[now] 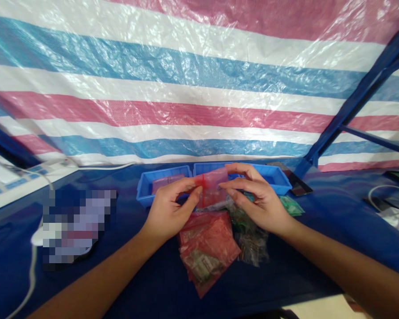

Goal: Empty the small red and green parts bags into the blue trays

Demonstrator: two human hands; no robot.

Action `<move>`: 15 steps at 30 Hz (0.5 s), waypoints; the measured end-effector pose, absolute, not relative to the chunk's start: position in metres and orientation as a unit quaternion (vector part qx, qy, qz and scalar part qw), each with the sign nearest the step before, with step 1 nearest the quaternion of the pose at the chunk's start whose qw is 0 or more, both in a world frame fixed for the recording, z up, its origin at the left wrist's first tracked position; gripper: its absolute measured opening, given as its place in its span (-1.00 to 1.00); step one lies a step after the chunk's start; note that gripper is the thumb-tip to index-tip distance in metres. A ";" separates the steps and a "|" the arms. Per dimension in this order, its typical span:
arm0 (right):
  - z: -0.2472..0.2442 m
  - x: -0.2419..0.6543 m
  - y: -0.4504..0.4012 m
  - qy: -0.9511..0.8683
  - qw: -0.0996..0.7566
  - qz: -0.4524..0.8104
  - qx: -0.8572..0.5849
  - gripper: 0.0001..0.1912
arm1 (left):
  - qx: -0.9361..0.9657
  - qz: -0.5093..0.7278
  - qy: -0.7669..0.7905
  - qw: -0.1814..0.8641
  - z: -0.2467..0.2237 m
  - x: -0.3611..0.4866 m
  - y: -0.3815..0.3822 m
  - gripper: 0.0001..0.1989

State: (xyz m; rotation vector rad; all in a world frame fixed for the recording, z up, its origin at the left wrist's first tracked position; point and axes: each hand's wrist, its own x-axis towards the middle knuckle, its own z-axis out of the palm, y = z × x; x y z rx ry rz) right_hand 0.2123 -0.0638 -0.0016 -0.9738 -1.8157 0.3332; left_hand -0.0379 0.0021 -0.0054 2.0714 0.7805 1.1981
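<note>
Above the blue table, a small pink see-through zip bag (214, 187) with a red strip along its left side is held up between my hands. My left hand (169, 204) pinches the bag by the red strip edge. The thumb and fingers of my right hand (257, 197) are closed at the bag's other side. What is inside the bag is too blurred to make out. Just below it lie several pink plastic bags (209, 248), the front one with greyish contents. Clear bags (252, 246) with small thin parts lie to their right, partly under my right hand.
Behind my hands stand a smaller blue bin (146, 184) with a pink packet inside and a longer blue bin (279, 177). A dark phone-like slab (301, 186) and green packets (291, 206) lie right. A blurred-out object (81, 228) and white cable (33, 266) are left.
</note>
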 end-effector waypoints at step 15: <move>-0.003 0.211 -0.068 -0.703 0.508 0.359 -0.343 -0.55 | 0.687 0.540 0.307 0.377 0.009 -0.043 0.016 -0.67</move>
